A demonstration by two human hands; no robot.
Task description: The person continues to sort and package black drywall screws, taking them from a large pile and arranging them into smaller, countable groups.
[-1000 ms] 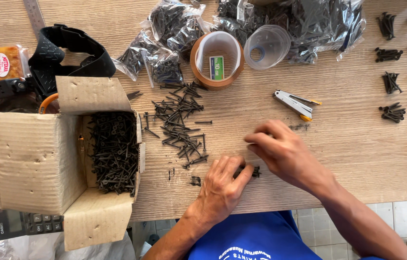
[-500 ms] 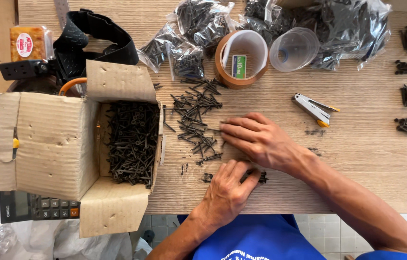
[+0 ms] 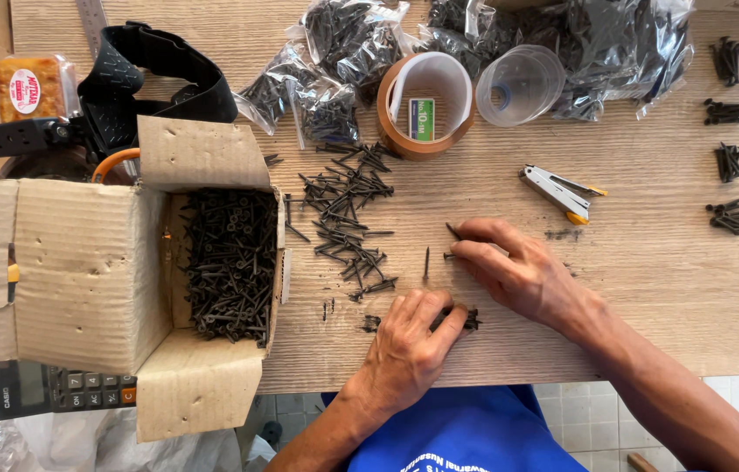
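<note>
1. the left hand (image 3: 413, 336) lies knuckles up on the tabletop (image 3: 649, 288), near its front edge, to the right of the cardboard box (image 3: 72, 271). its fingers are curled over a small bunch of dark screws (image 3: 471, 320); only the ends of the bunch show past the fingertips, so the count is hidden.
2. the right hand (image 3: 518, 271) rests further right of the box, just beside the left hand, its fingertips pinching a single screw (image 3: 453, 231) that is mostly covered by them.
3. one lone screw (image 3: 426, 262) lies just left of the right hand's fingertips, apart from them.
4. a loose pile of screws (image 3: 348, 218) is spread between the box and the hands.
5. the box lies open with its mouth full of the same dark screws; its flaps hide what is under it.
6. a calculator (image 3: 59, 389) shows only partly below the box.
7. a tape roll (image 3: 426, 105), a clear cup (image 3: 522, 83) and a stapler (image 3: 562, 192) lie beyond the hands, right of the box.
8. small screw bundles (image 3: 728, 214) at the far right are partly cut off by the frame edge.
</note>
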